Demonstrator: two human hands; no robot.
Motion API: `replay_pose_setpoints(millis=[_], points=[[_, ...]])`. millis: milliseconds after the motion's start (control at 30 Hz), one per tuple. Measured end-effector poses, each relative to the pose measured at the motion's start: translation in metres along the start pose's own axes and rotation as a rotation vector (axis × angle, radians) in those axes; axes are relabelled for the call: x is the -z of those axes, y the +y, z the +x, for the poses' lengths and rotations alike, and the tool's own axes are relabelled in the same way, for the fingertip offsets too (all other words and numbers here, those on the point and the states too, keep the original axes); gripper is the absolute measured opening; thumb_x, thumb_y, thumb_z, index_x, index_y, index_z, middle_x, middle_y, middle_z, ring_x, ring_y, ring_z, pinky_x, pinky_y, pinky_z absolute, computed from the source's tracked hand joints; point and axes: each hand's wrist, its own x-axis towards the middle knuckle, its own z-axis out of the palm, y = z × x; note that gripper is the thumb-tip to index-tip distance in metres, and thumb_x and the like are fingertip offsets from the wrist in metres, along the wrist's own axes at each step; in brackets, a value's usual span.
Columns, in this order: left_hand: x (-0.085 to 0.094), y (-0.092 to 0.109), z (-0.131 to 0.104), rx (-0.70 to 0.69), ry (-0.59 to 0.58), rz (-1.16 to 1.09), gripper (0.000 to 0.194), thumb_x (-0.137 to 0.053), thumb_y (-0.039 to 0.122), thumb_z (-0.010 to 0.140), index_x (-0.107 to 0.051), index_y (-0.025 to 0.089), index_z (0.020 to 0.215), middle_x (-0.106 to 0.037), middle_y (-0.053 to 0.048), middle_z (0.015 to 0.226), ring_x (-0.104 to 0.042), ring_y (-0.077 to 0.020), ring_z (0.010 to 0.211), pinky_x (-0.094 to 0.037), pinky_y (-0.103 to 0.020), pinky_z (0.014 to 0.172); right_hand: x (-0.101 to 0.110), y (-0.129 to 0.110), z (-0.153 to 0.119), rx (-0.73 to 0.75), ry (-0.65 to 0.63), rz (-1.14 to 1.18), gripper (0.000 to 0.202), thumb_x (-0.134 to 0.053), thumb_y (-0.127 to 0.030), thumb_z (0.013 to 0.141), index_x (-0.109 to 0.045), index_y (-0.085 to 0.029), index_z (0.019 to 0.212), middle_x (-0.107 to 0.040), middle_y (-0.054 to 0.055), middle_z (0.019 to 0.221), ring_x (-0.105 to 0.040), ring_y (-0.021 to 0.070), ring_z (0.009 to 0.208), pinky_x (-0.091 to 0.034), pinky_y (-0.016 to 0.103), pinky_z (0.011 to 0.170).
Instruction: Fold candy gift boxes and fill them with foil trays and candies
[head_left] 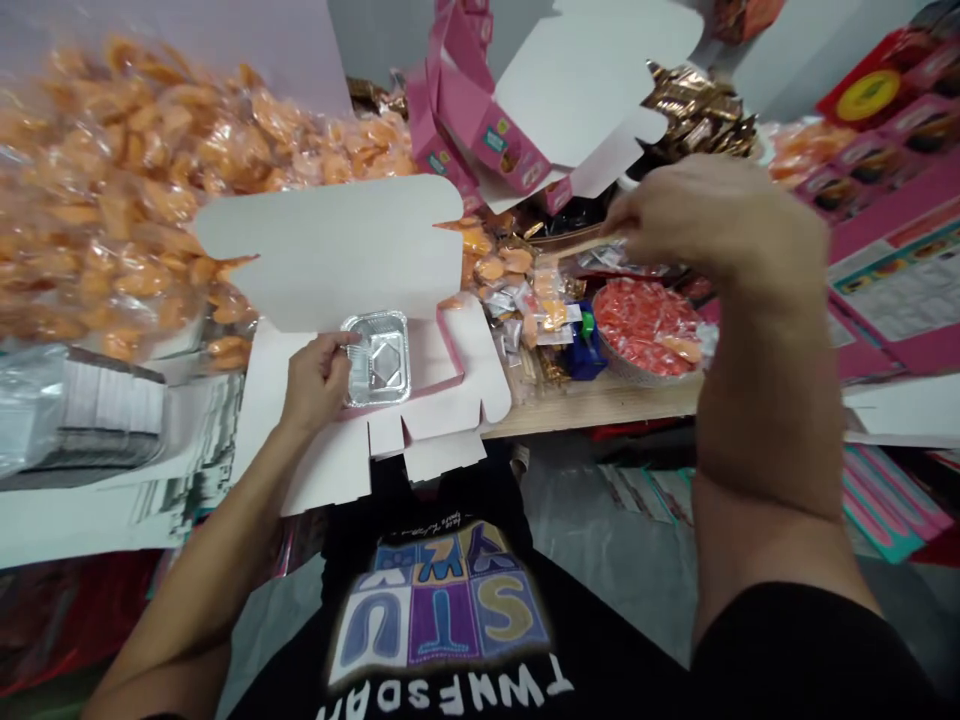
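My left hand (pixel 319 378) is closed on the left rim of a square aluminium foil tray (pixel 387 375). The tray is over the open white cardboard box (pixel 322 255), whose pink inner edge shows beside it. My right hand (pixel 686 220) is raised over the right part of the table, its fingers pinched at the end of a thin light-brown stick (pixel 574 248). Below that hand are a round container of red-wrapped packets (pixel 646 325) and a pile of small clear sachets (pixel 517 300). The hand hides part of what lies behind it.
Orange packets in clear wrap (pixel 150 170) are heaped along the left and back. Folded pink boxes (pixel 487 130) stand behind, near gold-wrapped packets (pixel 701 110). A blue container (pixel 585 350) is beside the red packets. A plastic-wrapped stack (pixel 105 410) lies at left.
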Motion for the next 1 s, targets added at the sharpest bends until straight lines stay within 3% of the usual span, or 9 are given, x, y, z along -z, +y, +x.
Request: replay_pose_setpoints(millis=[100, 200, 300, 400, 500, 633, 733, 833, 1000], points=[[0.008, 0.006, -0.011, 0.008, 0.166, -0.227, 0.03, -0.062, 0.035, 0.091, -0.082, 0.022, 0.111, -0.05, 0.005, 0.061, -0.036, -0.0113, 0.05, -0.028, -0.025, 0.05, -0.002, -0.045, -0.031, 0.223, -0.035, -0.047, 0.039, -0.062, -0.006, 0.096, -0.086, -0.021, 0.123, -0.08, 0.011, 0.109, -0.076, 0.0292, 0.106, -0.061, 0.047, 0.101], [0.016, 0.011, -0.015, 0.034, 0.288, -0.341, 0.029, -0.065, 0.037, 0.089, -0.081, 0.021, 0.105, -0.058, 0.002, 0.069, -0.042, -0.0109, 0.055, -0.032, -0.024, 0.051, -0.051, -0.12, -0.042, 0.347, -0.118, 0.238, 0.06, -0.053, 0.005, 0.088, -0.077, -0.02, 0.136, -0.076, 0.012, 0.131, -0.074, 0.0252, 0.107, -0.06, 0.037, 0.095], [0.024, 0.011, -0.009, 0.078, 0.241, -0.257, 0.034, -0.063, 0.036, 0.088, -0.083, 0.019, 0.109, -0.055, 0.003, 0.066, -0.039, -0.0102, 0.052, -0.031, -0.024, 0.05, -0.11, -0.196, -0.03, 0.222, -0.233, 0.331, 0.058, -0.052, 0.004, 0.089, -0.067, -0.013, 0.142, -0.07, 0.02, 0.142, -0.072, 0.026, 0.098, -0.056, 0.036, 0.081], [0.027, 0.009, -0.002, 0.097, 0.093, -0.013, 0.041, -0.058, 0.033, 0.09, -0.084, 0.017, 0.118, -0.057, 0.003, 0.065, -0.041, -0.012, 0.051, -0.035, -0.026, 0.053, -0.143, -0.232, -0.009, 0.208, -0.39, 0.4, 0.043, -0.06, -0.005, 0.093, -0.072, -0.013, 0.134, -0.076, 0.019, 0.132, -0.073, 0.0297, 0.104, -0.054, 0.035, 0.081], [0.024, 0.003, 0.006, 0.033, -0.025, 0.301, 0.044, -0.055, 0.029, 0.092, -0.084, 0.017, 0.123, -0.072, -0.004, 0.08, -0.06, -0.0204, 0.068, -0.053, -0.033, 0.072, -0.143, -0.213, -0.002, 0.308, -0.446, 0.423, 0.029, -0.06, -0.01, 0.097, -0.08, -0.017, 0.117, -0.08, 0.014, 0.124, -0.074, 0.0295, 0.111, -0.054, 0.034, 0.086], [0.016, -0.004, 0.014, -0.108, -0.15, 0.595, 0.043, -0.051, 0.023, 0.097, -0.086, 0.017, 0.12, -0.077, -0.015, 0.104, -0.069, -0.0342, 0.102, -0.057, -0.051, 0.102, -0.134, -0.137, -0.013, 0.234, -0.173, 0.382, 0.051, -0.048, 0.003, 0.094, -0.079, -0.018, 0.129, -0.078, 0.012, 0.136, -0.071, 0.0268, 0.124, -0.052, 0.036, 0.103], [0.015, 0.0, 0.011, -0.183, -0.128, 0.682, 0.041, -0.052, 0.027, 0.103, -0.085, 0.018, 0.125, -0.073, -0.019, 0.119, -0.067, -0.0387, 0.114, -0.055, -0.057, 0.106, -0.154, -0.089, -0.021, 0.089, -0.278, 0.178, 0.055, -0.059, 0.0, 0.091, -0.074, -0.015, 0.142, -0.074, 0.019, 0.134, -0.073, 0.0316, 0.111, -0.053, 0.038, 0.093], [0.013, 0.012, -0.002, -0.335, -0.104, 0.738, 0.041, -0.057, 0.042, 0.11, -0.08, 0.022, 0.137, -0.067, -0.021, 0.146, -0.058, -0.0454, 0.137, -0.051, -0.065, 0.112, -0.187, -0.074, -0.024, 0.04, -0.339, 0.064, 0.051, -0.064, -0.005, 0.092, -0.071, -0.011, 0.142, -0.064, 0.027, 0.141, -0.072, 0.0344, 0.103, -0.05, 0.038, 0.083], [0.005, 0.007, -0.014, -0.579, -0.568, 0.755, 0.048, -0.054, 0.058, 0.114, -0.076, 0.03, 0.146, -0.07, -0.014, 0.153, -0.061, -0.0439, 0.144, -0.045, -0.069, 0.121, -0.21, -0.068, -0.012, -0.063, -0.164, 0.209, 0.039, -0.04, -0.009, 0.107, -0.073, -0.01, 0.126, -0.071, 0.024, 0.125, -0.069, 0.0326, 0.106, -0.048, 0.037, 0.087]])
